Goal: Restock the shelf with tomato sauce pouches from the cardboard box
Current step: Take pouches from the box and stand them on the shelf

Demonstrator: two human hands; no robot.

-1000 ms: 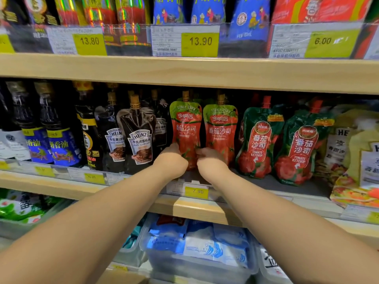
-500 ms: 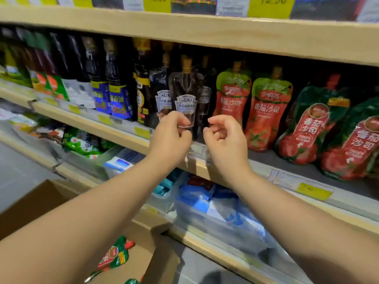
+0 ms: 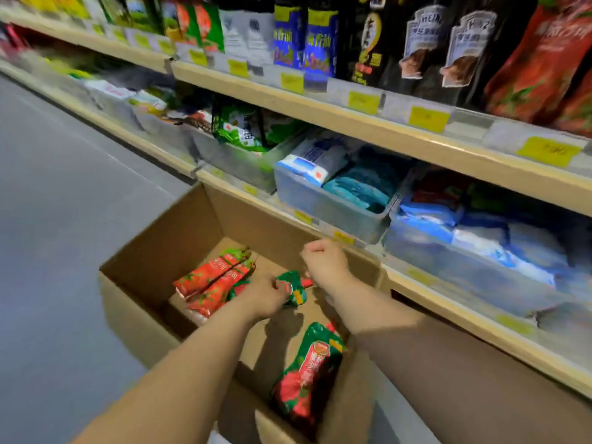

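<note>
An open cardboard box (image 3: 179, 225) stands on the floor against the bottom shelf. Inside lie two red tomato sauce pouches (image 3: 208, 280) side by side at the left, and a green-topped pouch (image 3: 307, 373) leans at the near right. My left hand (image 3: 266, 298) is down in the box, fingers curled on another green-topped pouch (image 3: 296, 288) in the middle. My right hand (image 3: 323, 262) hovers just above and to the right of it, loosely fisted and holding nothing. Red pouches (image 3: 538, 65) stand on the shelf at the top right.
Dark sauce bottles and Heinz pouches (image 3: 461, 49) fill the upper shelf behind yellow price tags (image 3: 427, 118). Clear bins (image 3: 326, 203) of blue and white packets sit on the lower shelf just above the box. Grey floor (image 3: 64, 219) runs along the left.
Both hands have left the shelf front and dropped into the box. My view has swung down and left. The left hand has closed on a green-topped pouch.
</note>
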